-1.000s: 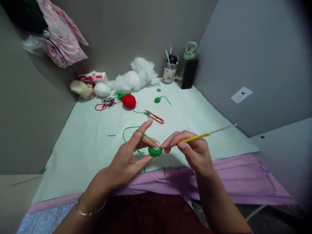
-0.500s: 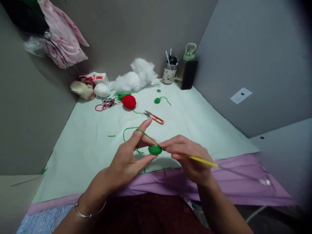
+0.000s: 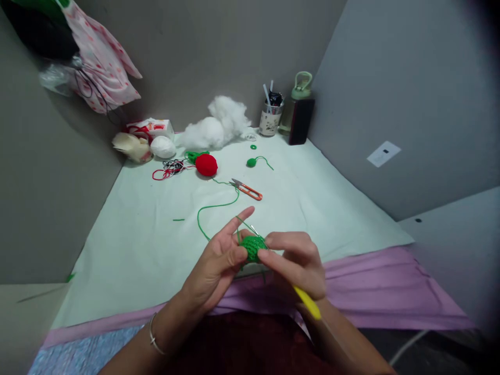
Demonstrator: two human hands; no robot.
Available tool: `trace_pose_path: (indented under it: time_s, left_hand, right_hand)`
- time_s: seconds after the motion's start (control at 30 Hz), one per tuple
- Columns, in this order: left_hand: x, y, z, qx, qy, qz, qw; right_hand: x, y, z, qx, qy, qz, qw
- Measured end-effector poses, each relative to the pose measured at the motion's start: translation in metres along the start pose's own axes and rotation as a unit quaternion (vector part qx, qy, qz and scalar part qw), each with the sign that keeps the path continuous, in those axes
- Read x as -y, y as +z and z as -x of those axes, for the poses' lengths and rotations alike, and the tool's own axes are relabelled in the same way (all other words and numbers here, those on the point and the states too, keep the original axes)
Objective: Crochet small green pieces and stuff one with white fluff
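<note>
A small green crochet piece [image 3: 252, 248] is pinched by my left hand [image 3: 221, 260] between thumb and fingers. Its raised index finger carries a strand of green yarn [image 3: 211, 207] that trails across the table. My right hand [image 3: 299, 260] grips a crochet hook [image 3: 307, 302] with a yellow handle and steadies the right edge of the piece. The hook's metal tip shows just above the green piece. Orange thread snips [image 3: 249, 190] lie on the cloth beyond my hands.
Farther back are a red crocheted ball [image 3: 206, 165], a small green piece [image 3: 251, 162] with a tail, white stuffing [image 3: 214, 125] and a white ball [image 3: 163, 147]. A pen cup [image 3: 270, 120], a bottle [image 3: 300, 94] and a black phone [image 3: 301, 122] stand at the back right.
My right hand has turned, swinging the hook's handle downward. The green piece has tilted and moved slightly toward me, and my left index finger has lowered.
</note>
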State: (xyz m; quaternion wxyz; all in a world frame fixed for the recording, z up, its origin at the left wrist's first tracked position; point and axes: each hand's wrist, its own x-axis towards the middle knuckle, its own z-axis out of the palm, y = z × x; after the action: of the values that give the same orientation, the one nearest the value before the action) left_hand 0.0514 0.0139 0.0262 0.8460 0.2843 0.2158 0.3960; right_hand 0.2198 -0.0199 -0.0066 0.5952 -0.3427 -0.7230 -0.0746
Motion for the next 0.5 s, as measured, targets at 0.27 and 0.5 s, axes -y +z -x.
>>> trace_pose_path:
  time_s: [0.27,0.5]
  left_hand:
    - [-0.008,-0.012,-0.007,0.008,0.039,-0.085,0.996]
    - [-0.016,-0.028,-0.009,0.045,0.064,-0.193,0.978]
  right_hand:
    - [0.001,-0.007,-0.013,0.004,0.188,-0.201,0.961]
    - [-0.006,-0.009,-0.022,-0.034,0.365,-0.367,0.855]
